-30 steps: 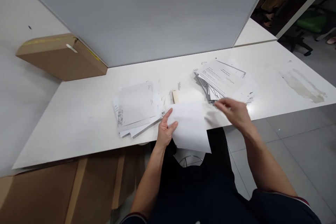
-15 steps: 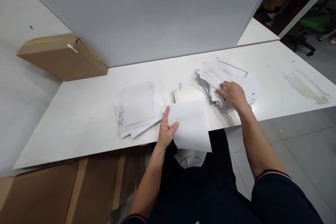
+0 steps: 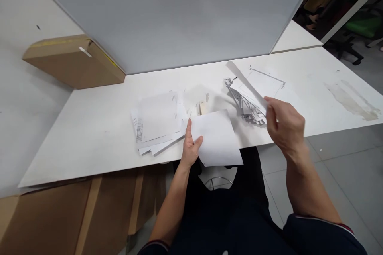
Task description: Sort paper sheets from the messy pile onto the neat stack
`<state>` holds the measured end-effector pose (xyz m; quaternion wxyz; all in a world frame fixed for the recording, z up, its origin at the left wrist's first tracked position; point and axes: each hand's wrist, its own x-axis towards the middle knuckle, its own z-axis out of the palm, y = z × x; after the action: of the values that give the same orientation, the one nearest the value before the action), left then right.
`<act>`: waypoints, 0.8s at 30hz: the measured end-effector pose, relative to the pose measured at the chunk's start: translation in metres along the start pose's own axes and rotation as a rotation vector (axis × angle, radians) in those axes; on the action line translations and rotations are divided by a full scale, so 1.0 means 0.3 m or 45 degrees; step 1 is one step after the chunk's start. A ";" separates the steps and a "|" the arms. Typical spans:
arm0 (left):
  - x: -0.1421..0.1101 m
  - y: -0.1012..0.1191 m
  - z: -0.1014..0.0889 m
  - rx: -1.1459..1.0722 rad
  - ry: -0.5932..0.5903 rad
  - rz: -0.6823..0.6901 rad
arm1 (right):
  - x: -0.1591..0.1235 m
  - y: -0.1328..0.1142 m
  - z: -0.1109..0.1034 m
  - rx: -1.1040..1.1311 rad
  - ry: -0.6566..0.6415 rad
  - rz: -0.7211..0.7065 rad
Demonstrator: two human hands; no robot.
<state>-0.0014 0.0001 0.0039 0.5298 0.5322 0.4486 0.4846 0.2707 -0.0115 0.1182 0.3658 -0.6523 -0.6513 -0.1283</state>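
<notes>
My left hand (image 3: 191, 143) pinches the left edge of a blank white sheet (image 3: 218, 137) that overhangs the front edge of the white table (image 3: 89, 127). My right hand (image 3: 284, 125) is closed on a printed sheet (image 3: 247, 83), lifted edge-on above the messy right pile of printed papers (image 3: 254, 95). A second pile of papers (image 3: 158, 121) lies face down just left of my left hand. A small beige block (image 3: 202, 108) sits between the piles, behind the blank sheet.
A grey partition panel (image 3: 167, 16) stands along the table's back. A flat cardboard box (image 3: 72, 61) leans at the left wall. Cardboard sheets (image 3: 74, 215) lie under the table's left side. Chairs and another desk (image 3: 353, 4) stand at far right.
My right hand reached onto the right pile, took hold of the top printed sheet and lifted it up and toward me. My left hand kept its hold on the blank sheet.
</notes>
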 end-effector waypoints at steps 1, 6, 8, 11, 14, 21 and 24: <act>0.000 0.001 -0.002 -0.005 -0.015 -0.016 | -0.023 -0.027 -0.033 0.105 0.113 0.080; 0.001 -0.004 -0.009 0.006 -0.083 -0.097 | -0.159 -0.068 -0.046 0.629 -0.128 0.723; 0.003 -0.013 -0.005 -0.044 -0.056 -0.108 | -0.221 -0.059 0.008 0.722 -0.483 0.861; 0.005 -0.018 0.008 -0.199 0.000 -0.131 | -0.306 -0.053 0.081 0.675 -0.693 0.909; 0.006 0.003 0.023 -0.282 -0.018 -0.140 | -0.361 -0.068 0.111 0.611 -0.738 0.889; -0.003 0.029 0.033 -0.213 0.052 -0.205 | -0.378 -0.112 0.111 0.803 -0.834 0.911; -0.009 0.018 0.032 -0.141 0.034 -0.162 | -0.349 -0.126 0.109 0.957 -0.930 0.985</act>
<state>0.0075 -0.0039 0.0094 0.5821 0.4660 0.4611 0.4810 0.2125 -0.0738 0.0397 0.3441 -0.6689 -0.4522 0.4792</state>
